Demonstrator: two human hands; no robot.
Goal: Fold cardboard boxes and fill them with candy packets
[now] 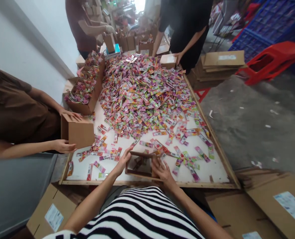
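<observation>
Right in front of me, at the near edge of the table, a small cardboard box (139, 173) lies tilted with its open side towards me. My left hand (122, 162) grips its left side, fingers over the upper corner. On the opposite side my right hand (161, 169) is pressed against the box wall, fingers bent around it. A few packets seem to show inside or through the box, too dim to be sure. Loose colourful sachets (140, 96) form a large heap just beyond, with scattered ones around the box.
A co-worker at left holds an empty carton (81, 134). Filled cartons (84, 91) line the table's left side. Two more people work at the far end. A wooden rim (212, 132) edges the table. Flattened cardboard (222, 61), a red stool (274, 63) and blue crates (264, 30) stand right.
</observation>
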